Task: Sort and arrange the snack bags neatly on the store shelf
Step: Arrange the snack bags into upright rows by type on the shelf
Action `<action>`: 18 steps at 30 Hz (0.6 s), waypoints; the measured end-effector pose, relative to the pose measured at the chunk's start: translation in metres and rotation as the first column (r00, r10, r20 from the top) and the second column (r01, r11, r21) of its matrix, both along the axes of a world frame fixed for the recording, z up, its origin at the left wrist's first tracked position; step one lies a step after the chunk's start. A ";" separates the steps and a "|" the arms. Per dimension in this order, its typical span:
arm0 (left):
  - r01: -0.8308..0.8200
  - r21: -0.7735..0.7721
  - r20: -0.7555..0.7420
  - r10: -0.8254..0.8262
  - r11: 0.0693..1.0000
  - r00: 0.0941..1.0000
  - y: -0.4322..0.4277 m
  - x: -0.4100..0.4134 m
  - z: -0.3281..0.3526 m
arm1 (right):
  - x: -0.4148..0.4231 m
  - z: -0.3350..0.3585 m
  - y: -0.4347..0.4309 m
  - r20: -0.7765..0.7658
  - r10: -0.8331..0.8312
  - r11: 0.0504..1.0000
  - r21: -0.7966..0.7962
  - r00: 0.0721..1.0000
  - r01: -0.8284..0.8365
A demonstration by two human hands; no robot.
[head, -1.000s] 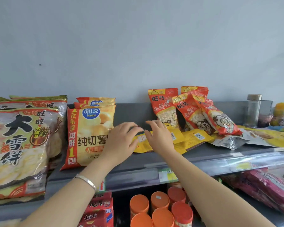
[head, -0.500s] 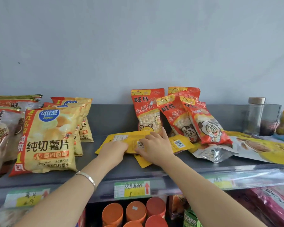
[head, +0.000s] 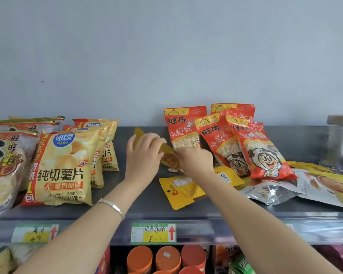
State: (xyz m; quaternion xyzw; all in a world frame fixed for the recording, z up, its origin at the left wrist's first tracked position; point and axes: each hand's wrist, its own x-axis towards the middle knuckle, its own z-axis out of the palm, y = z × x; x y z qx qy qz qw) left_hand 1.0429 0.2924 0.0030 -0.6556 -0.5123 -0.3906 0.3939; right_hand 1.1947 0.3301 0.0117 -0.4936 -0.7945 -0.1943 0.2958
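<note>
A flat yellow snack pouch (head: 167, 156) is lifted off the grey shelf (head: 147, 210) and stands tilted between my hands. My left hand (head: 144, 155) grips its upper part, my right hand (head: 194, 160) pinches its lower right end. Two more yellow pouches lie flat: one (head: 181, 191) under my right forearm, another (head: 229, 176) to its right. Red snack bags (head: 244, 145) lean against the wall behind my right hand. Yellow potato chip bags (head: 65, 165) stand at the left.
Large rice cracker bags (head: 6, 155) fill the far left. A silver bag (head: 269, 192) and a flat yellow-white bag (head: 329, 184) lie at the right, a glass jar (head: 338, 141) behind them. Price tags (head: 153, 232) line the shelf edge; orange-lidded tubs (head: 167, 258) sit below.
Both hands have picked one yellow pouch off the flat pile and raised it upright toward the back of the shelf. The camera view moved closer and slightly left.
</note>
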 end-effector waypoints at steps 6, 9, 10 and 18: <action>0.198 -0.147 0.074 -0.189 0.969 0.979 0.012 0.016 -0.004 | 0.046 -0.014 0.010 -0.673 -0.031 0.975 -0.183 0.739 -0.125; 0.185 -0.514 0.142 -0.129 0.838 0.981 0.023 0.024 -0.013 | 0.054 -0.016 0.007 -0.821 -0.042 0.966 -0.179 0.569 -0.186; 0.145 -0.607 0.148 -0.068 0.781 0.987 0.029 0.026 -0.016 | 0.055 -0.015 0.007 -0.834 -0.040 0.965 -0.175 0.550 -0.196; 0.161 -0.912 0.260 0.227 0.378 0.939 0.072 0.015 -0.029 | 0.053 -0.018 0.015 -0.846 -0.063 0.956 -0.203 0.530 -0.211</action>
